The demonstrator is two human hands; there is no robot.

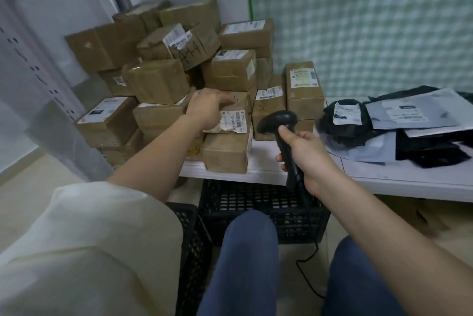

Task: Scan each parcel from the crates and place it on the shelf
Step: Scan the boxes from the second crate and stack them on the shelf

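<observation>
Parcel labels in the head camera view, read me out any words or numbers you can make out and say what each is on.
"070-079 A50", roughly, and only partly legible: on the torn white label of the box that the left hand rests on.
Handwritten black marks, unreadable: on the tilted box high in the pile.
Printed labels on the other boxes, the black bag and the grey mailer: too small and blurred to read.
Scanner in the right hand: no text visible.

Brown taped cardboard parcels lie piled on the white shelf above two black crates.
</observation>
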